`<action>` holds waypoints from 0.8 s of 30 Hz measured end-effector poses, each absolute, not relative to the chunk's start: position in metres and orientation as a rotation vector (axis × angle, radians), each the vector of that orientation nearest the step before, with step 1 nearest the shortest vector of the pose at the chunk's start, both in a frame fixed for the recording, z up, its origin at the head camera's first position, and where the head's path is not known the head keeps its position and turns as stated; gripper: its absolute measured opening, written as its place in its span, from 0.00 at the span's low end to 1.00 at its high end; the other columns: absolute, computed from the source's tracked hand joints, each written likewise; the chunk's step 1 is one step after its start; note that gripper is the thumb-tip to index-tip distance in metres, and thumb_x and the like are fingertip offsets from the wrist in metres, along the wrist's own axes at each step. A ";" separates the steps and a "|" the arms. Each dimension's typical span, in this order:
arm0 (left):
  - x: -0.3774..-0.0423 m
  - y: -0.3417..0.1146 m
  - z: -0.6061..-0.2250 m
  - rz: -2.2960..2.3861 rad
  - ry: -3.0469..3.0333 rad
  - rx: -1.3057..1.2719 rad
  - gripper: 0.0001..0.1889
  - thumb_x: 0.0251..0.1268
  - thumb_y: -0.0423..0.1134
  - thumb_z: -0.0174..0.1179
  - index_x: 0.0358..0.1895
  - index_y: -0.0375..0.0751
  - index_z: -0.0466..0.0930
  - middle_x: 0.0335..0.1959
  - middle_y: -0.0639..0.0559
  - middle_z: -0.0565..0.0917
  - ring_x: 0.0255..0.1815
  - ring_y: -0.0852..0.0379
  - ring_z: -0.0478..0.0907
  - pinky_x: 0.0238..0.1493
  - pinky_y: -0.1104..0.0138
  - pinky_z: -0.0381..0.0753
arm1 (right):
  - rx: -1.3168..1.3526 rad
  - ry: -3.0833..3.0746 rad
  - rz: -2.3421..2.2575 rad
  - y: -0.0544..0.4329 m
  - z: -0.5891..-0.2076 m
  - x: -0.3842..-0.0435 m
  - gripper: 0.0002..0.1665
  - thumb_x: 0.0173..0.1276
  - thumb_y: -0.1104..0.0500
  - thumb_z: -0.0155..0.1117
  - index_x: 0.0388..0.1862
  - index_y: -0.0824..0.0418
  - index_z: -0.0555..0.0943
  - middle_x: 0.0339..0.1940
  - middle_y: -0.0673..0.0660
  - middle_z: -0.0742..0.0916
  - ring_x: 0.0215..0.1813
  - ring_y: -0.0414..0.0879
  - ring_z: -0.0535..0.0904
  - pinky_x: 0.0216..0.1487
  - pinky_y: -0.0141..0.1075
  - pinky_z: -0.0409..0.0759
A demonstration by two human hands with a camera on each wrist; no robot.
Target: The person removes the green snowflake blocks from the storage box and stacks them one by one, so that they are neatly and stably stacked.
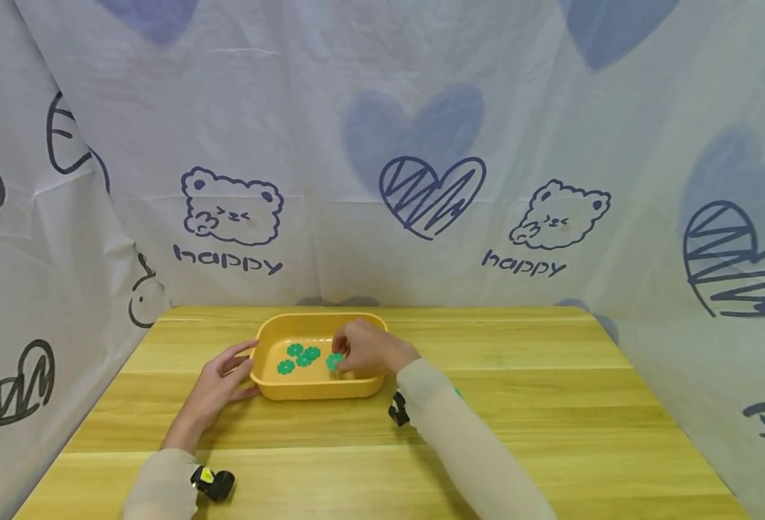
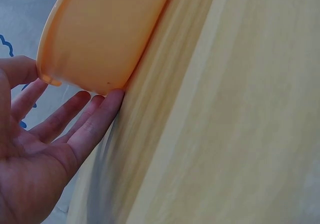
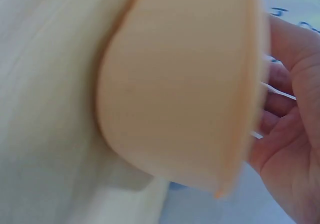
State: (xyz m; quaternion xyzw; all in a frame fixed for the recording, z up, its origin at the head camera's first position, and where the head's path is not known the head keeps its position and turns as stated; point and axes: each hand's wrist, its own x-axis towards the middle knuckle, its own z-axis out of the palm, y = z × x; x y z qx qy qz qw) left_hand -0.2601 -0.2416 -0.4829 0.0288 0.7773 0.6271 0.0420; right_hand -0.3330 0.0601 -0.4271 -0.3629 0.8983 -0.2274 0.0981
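Green disc (image 1: 334,362): in right half of yellow tray (image 1: 317,391); likely light, stiff, hardly fragile; best taken by the notched edge.
Loose discs (image 1: 285,367): four visible, grouped in left half of yellow tray; flat, round, notched.
Right hand (image 1: 365,350): pinching green disc.
Left hand (image 1: 218,386): fingers spread, touching tray's left end.
Yellow tray: smooth, probably plastic; rounded corners.
Worktop (image 1: 584,419): wood-grained planks.

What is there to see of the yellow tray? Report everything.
The yellow tray looks plastic: smooth, oblong, with rounded corners and a narrow lip. It sits upright on the table, holding four loose green flower-shaped pieces. The left grip touches its left end; the right grip reaches in over its right end, pinching another piece.
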 end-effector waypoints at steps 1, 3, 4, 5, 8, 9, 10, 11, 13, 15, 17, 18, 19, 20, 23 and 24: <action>-0.260 -0.242 -0.483 1.920 2.378 0.090 0.28 0.84 0.41 0.48 0.81 0.40 0.58 0.73 0.26 0.67 0.65 0.41 0.77 0.54 0.57 0.91 | -1.082 2.655 -0.689 0.062 -0.423 -0.332 0.13 0.63 0.59 0.76 0.45 0.61 0.87 0.44 0.53 0.90 0.42 0.41 0.83 0.46 0.26 0.84; -0.260 -0.242 -0.482 1.924 2.374 0.095 0.28 0.84 0.41 0.48 0.81 0.39 0.58 0.73 0.26 0.67 0.65 0.42 0.77 0.54 0.56 0.91 | -1.087 2.646 -0.730 0.068 -0.418 -0.331 0.12 0.63 0.60 0.75 0.44 0.62 0.87 0.44 0.55 0.90 0.44 0.45 0.85 0.46 0.27 0.85; -0.260 -0.242 -0.482 1.925 2.373 0.097 0.28 0.84 0.41 0.48 0.81 0.39 0.58 0.73 0.26 0.67 0.65 0.42 0.77 0.55 0.56 0.91 | -1.087 2.646 -0.747 0.072 -0.416 -0.330 0.12 0.63 0.60 0.75 0.45 0.62 0.87 0.44 0.55 0.90 0.44 0.46 0.85 0.46 0.28 0.85; -0.260 -0.242 -0.482 1.926 2.372 0.097 0.28 0.84 0.41 0.48 0.81 0.39 0.58 0.73 0.26 0.67 0.64 0.42 0.77 0.55 0.57 0.91 | -1.088 2.647 -0.765 0.077 -0.414 -0.330 0.12 0.63 0.60 0.75 0.45 0.62 0.87 0.44 0.56 0.90 0.45 0.48 0.86 0.47 0.28 0.86; -0.260 -0.242 -0.482 1.925 2.370 0.097 0.28 0.84 0.42 0.48 0.81 0.40 0.58 0.72 0.26 0.67 0.64 0.43 0.78 0.55 0.56 0.91 | -1.071 2.644 -0.825 0.092 -0.411 -0.327 0.13 0.62 0.60 0.74 0.45 0.63 0.87 0.44 0.56 0.90 0.48 0.51 0.86 0.48 0.30 0.86; -0.261 -0.242 -0.483 1.923 2.373 0.096 0.28 0.84 0.42 0.48 0.81 0.40 0.58 0.73 0.26 0.67 0.64 0.42 0.78 0.55 0.57 0.91 | -1.061 2.648 -0.834 0.098 -0.410 -0.326 0.13 0.61 0.59 0.74 0.45 0.63 0.87 0.44 0.56 0.90 0.47 0.50 0.86 0.48 0.30 0.86; -0.261 -0.242 -0.483 1.921 2.373 0.095 0.28 0.84 0.41 0.48 0.81 0.40 0.58 0.73 0.26 0.67 0.64 0.42 0.78 0.55 0.57 0.91 | -1.054 2.649 -0.845 0.104 -0.408 -0.325 0.14 0.61 0.59 0.74 0.45 0.63 0.87 0.44 0.56 0.90 0.47 0.50 0.86 0.48 0.30 0.86; -0.261 -0.242 -0.483 1.920 2.373 0.094 0.28 0.84 0.41 0.48 0.81 0.40 0.58 0.73 0.26 0.67 0.64 0.42 0.77 0.55 0.56 0.91 | -1.049 2.653 -0.853 0.110 -0.407 -0.323 0.14 0.61 0.59 0.74 0.44 0.63 0.87 0.44 0.56 0.90 0.47 0.50 0.86 0.47 0.30 0.86; -0.262 -0.243 -0.484 1.920 2.373 0.095 0.28 0.84 0.41 0.48 0.81 0.40 0.58 0.73 0.26 0.67 0.64 0.42 0.77 0.55 0.56 0.91 | -1.047 2.664 -0.856 0.121 -0.405 -0.320 0.14 0.61 0.58 0.75 0.44 0.63 0.87 0.43 0.56 0.90 0.46 0.50 0.86 0.47 0.30 0.86; -0.262 -0.243 -0.484 1.921 2.373 0.097 0.28 0.84 0.41 0.48 0.81 0.40 0.58 0.73 0.26 0.67 0.64 0.42 0.78 0.55 0.56 0.91 | -1.035 2.676 -0.854 0.132 -0.403 -0.316 0.13 0.62 0.58 0.75 0.43 0.62 0.87 0.42 0.55 0.90 0.46 0.50 0.86 0.48 0.32 0.87; -0.261 -0.242 -0.483 1.923 2.372 0.099 0.28 0.84 0.41 0.48 0.81 0.40 0.58 0.72 0.26 0.67 0.64 0.43 0.78 0.55 0.56 0.91 | -1.022 2.680 -0.864 0.142 -0.401 -0.312 0.12 0.62 0.58 0.75 0.43 0.62 0.87 0.41 0.55 0.90 0.47 0.53 0.87 0.51 0.38 0.89; -0.261 -0.242 -0.483 1.923 2.373 0.099 0.28 0.84 0.41 0.48 0.81 0.40 0.58 0.72 0.26 0.67 0.63 0.43 0.78 0.55 0.56 0.91 | -1.019 2.685 -0.863 0.146 -0.401 -0.309 0.12 0.62 0.58 0.75 0.43 0.62 0.88 0.41 0.55 0.90 0.47 0.54 0.87 0.52 0.41 0.90; -0.261 -0.242 -0.483 1.922 2.375 0.098 0.28 0.84 0.41 0.48 0.81 0.40 0.58 0.72 0.26 0.67 0.63 0.43 0.78 0.55 0.56 0.91 | -1.010 2.688 -0.864 0.151 -0.400 -0.307 0.11 0.63 0.58 0.75 0.42 0.62 0.88 0.41 0.55 0.90 0.47 0.55 0.87 0.53 0.44 0.90; -0.261 -0.242 -0.483 1.921 2.376 0.097 0.28 0.84 0.41 0.48 0.81 0.40 0.58 0.72 0.26 0.67 0.64 0.43 0.78 0.55 0.56 0.91 | -0.999 2.695 -0.865 0.155 -0.400 -0.304 0.11 0.63 0.58 0.75 0.42 0.61 0.88 0.41 0.55 0.90 0.47 0.54 0.86 0.53 0.45 0.90; -0.260 -0.242 -0.483 1.915 2.378 0.093 0.28 0.84 0.41 0.48 0.81 0.40 0.58 0.73 0.26 0.67 0.64 0.43 0.78 0.55 0.56 0.91 | -0.986 2.717 -0.875 0.169 -0.402 -0.297 0.11 0.62 0.58 0.76 0.42 0.61 0.88 0.40 0.54 0.90 0.45 0.51 0.86 0.51 0.46 0.90; -0.260 -0.242 -0.483 1.912 2.379 0.093 0.28 0.84 0.41 0.48 0.81 0.40 0.58 0.73 0.26 0.67 0.64 0.43 0.78 0.55 0.56 0.91 | -0.977 2.725 -0.882 0.173 -0.403 -0.295 0.11 0.62 0.58 0.76 0.42 0.60 0.88 0.40 0.53 0.91 0.44 0.50 0.86 0.50 0.45 0.91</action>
